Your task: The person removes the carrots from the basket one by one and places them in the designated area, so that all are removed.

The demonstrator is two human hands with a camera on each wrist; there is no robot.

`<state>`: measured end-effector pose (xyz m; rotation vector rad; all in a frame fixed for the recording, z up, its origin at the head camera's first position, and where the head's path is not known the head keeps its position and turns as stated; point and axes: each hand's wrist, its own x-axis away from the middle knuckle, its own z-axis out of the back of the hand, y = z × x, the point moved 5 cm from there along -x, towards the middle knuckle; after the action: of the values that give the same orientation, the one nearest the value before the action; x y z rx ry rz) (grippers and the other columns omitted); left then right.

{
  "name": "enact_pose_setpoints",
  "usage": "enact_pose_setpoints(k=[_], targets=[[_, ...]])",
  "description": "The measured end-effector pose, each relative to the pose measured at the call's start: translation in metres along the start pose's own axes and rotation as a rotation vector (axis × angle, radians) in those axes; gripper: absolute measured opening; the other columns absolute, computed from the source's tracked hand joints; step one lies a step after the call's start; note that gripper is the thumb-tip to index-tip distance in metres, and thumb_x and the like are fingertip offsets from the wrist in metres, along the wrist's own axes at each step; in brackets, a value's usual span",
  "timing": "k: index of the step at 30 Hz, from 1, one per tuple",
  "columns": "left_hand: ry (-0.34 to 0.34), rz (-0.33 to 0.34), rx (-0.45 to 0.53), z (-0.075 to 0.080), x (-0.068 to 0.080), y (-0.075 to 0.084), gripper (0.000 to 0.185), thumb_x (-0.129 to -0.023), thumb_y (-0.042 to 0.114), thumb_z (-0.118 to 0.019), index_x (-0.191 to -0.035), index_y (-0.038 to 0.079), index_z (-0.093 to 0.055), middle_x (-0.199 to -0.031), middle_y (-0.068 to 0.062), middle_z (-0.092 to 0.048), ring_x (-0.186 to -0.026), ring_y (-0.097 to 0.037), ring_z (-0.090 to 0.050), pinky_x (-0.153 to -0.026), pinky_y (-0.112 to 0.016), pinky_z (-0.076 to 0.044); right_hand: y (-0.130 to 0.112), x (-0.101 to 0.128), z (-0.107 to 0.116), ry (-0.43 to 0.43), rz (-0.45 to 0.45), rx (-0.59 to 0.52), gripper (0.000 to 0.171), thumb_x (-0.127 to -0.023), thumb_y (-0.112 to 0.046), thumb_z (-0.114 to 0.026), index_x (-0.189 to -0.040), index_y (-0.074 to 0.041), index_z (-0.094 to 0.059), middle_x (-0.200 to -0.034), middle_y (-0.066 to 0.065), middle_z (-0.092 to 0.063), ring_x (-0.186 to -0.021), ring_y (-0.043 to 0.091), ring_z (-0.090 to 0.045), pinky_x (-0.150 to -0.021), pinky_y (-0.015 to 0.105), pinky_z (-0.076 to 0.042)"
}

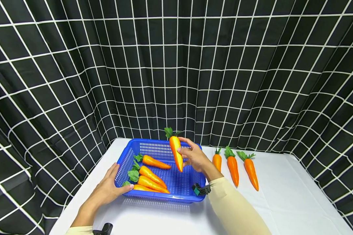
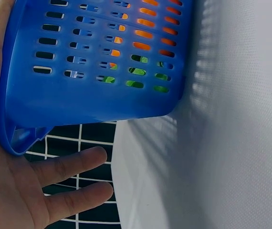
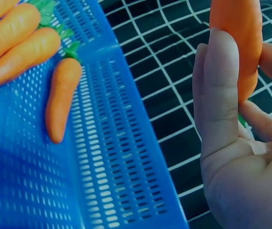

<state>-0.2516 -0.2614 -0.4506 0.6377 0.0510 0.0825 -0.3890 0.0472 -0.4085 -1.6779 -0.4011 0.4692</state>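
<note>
In the head view, my right hand point(image 1: 194, 156) holds an orange carrot point(image 1: 176, 151) with green leaves above the blue plastic basket point(image 1: 164, 197), pinching it between thumb and fingers. The right wrist view shows the thumb pressed along the held carrot point(image 3: 236, 47), whose upper part runs out of frame. My left hand point(image 1: 107, 187) rests against the basket's left front corner, thumb at the rim and fingers extended along the side. Its fingers point(image 2: 74, 167) stand straight in the left wrist view. Several carrots point(image 1: 151, 183) lie in the basket's left part, leaves to the left.
Three more carrots lie on the white table point(image 1: 285, 195) to the right of the basket: one partly behind the right wrist point(image 1: 216, 160), a middle carrot point(image 1: 233, 168) and an outer carrot point(image 1: 251, 173). A black curtain with white grid lines point(image 1: 176, 81) surrounds the table.
</note>
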Motion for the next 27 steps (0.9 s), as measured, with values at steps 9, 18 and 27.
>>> enact_pose_setpoints(k=[9, 18, 27], targets=[[0.008, -0.022, -0.001, -0.001, 0.001, 0.002, 0.114, -0.076, 0.061, -0.071, -0.154, 0.002, -0.013, -0.158, -0.018, -0.008, -0.136, -0.050, -0.021, -0.102, -0.067, -0.024, -0.013, 0.017, 0.018, 0.049, 0.020, 0.010, 0.056, -0.092, -0.011, -0.065, -0.143, -0.017, -0.042, -0.108, 0.022, -0.062, -0.082, 0.031, -0.066, -0.052, 0.036, -0.056], [0.015, -0.032, -0.012, 0.000, 0.002, 0.000, 0.113, -0.077, 0.062, -0.071, -0.153, 0.001, -0.014, -0.158, -0.019, -0.008, -0.135, -0.051, -0.021, -0.102, -0.067, -0.024, -0.023, 0.035, 0.037, 0.079, 0.056, 0.011, 0.057, -0.093, -0.010, -0.063, -0.145, -0.015, -0.040, -0.106, 0.022, -0.061, -0.078, 0.029, -0.066, -0.052, 0.036, -0.056], [0.008, -0.038, -0.011, -0.001, 0.001, 0.002, 0.113, -0.077, 0.061, -0.071, -0.153, 0.000, -0.015, -0.158, -0.020, -0.008, -0.136, -0.051, -0.020, -0.102, -0.068, -0.023, -0.033, 0.051, 0.062, 0.134, 0.060, -0.019, 0.056, -0.093, -0.009, -0.063, -0.144, -0.016, -0.041, -0.109, 0.020, -0.062, -0.078, 0.029, -0.066, -0.052, 0.038, -0.056]])
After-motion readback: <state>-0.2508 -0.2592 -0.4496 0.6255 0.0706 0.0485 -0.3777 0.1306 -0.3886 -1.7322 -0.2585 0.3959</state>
